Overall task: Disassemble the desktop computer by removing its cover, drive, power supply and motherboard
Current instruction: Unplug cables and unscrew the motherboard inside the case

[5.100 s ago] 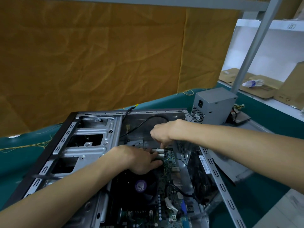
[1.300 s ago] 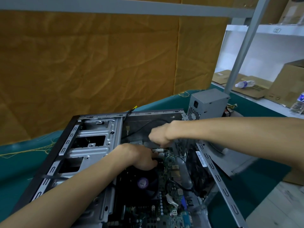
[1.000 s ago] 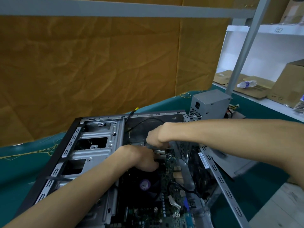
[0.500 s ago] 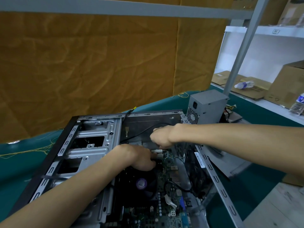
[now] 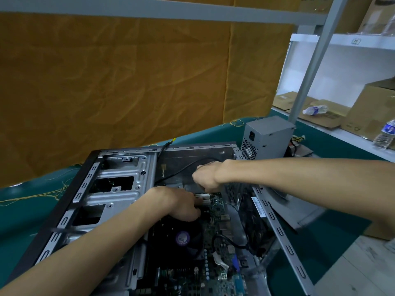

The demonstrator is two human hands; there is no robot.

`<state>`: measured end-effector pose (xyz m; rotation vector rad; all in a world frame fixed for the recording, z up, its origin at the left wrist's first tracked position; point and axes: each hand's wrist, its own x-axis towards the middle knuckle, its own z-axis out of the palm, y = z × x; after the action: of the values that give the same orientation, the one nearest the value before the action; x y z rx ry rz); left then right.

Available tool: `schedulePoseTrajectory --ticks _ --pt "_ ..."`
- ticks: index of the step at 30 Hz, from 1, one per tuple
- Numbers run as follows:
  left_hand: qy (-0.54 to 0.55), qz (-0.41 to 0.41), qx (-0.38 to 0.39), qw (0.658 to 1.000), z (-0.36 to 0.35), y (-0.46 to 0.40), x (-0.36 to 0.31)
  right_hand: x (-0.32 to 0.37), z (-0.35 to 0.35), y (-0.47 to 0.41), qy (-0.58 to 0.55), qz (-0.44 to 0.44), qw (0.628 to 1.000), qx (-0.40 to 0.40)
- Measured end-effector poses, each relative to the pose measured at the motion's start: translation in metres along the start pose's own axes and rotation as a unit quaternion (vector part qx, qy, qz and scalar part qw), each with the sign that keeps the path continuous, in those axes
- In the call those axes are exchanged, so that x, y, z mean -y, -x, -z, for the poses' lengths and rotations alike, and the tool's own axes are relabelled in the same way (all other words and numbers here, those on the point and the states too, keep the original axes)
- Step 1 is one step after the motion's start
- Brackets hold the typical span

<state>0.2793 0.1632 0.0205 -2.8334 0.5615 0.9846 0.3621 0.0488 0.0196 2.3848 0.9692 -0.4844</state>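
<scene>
Both sets of fingers curl down at the far edge of the motherboard (image 5: 215,221); what the left hand (image 5: 179,205) and right hand (image 5: 206,177) pinch cannot be told. The board sits inside the case (image 5: 119,189), the power supply (image 5: 267,137) already out. Judged step: freeing the motherboard; next, lift it level.

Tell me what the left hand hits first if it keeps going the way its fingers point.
Probably the white slots on the motherboard: the left hand points right and its fingertips are already at them. The right hand is just beyond and above. Depth is unclear.
</scene>
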Motion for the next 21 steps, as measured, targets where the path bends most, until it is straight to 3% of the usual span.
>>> schedulePoseTrajectory --ticks 5,11,18,21 --pt "0.007 0.007 0.001 1.000 0.000 0.000 0.001 0.027 0.014 -0.009 0.133 0.035 0.989 0.057" --pt "-0.005 -0.004 -0.006 1.000 0.000 -0.002 0.002 -0.002 -0.006 0.011 -0.012 0.008 0.999 -0.034" --pt "-0.003 0.000 0.004 1.000 -0.002 -0.002 0.002 0.026 0.012 -0.005 0.087 0.017 0.996 0.032" --pt "-0.009 0.000 -0.003 1.000 -0.004 -0.003 0.004 0.020 0.006 -0.003 0.072 0.016 0.997 0.009"
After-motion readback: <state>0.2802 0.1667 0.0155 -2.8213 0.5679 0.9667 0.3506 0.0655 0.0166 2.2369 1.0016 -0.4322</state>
